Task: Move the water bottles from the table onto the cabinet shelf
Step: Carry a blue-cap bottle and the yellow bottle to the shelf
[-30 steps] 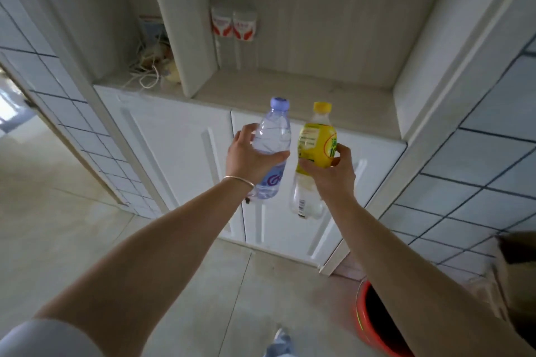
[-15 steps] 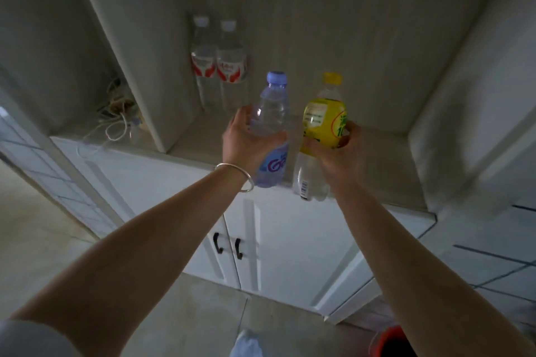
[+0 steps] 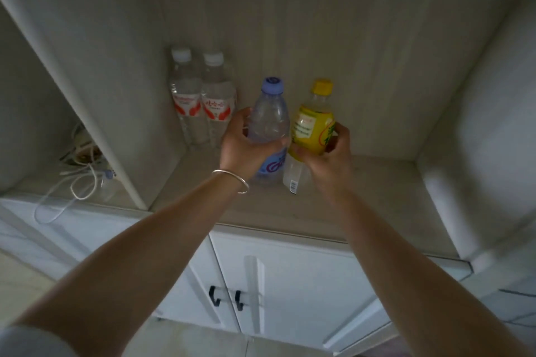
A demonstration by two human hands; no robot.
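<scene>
Purple-capped bottle [image 3: 269,122]: gripped round its middle by left hand [image 3: 242,146], long axis near upright, base low over cabinet shelf [image 3: 362,197]. Yellow-capped bottle [image 3: 314,122]: gripped by right hand [image 3: 329,158], alongside, likewise upright. Both hang below the fingers; whether either base touches the shelf cannot be told. Red-labelled bottles [image 3: 203,101] stand beyond the left fingers.

Nothing readable. Purple-cap bottle [image 3: 268,127] in my left grip: purple swirl logo, illegible. Yellow label [image 3: 311,129] and red labels [image 3: 203,107] too blurred; barcode sticker [image 3: 293,184], no digits legible.
</scene>
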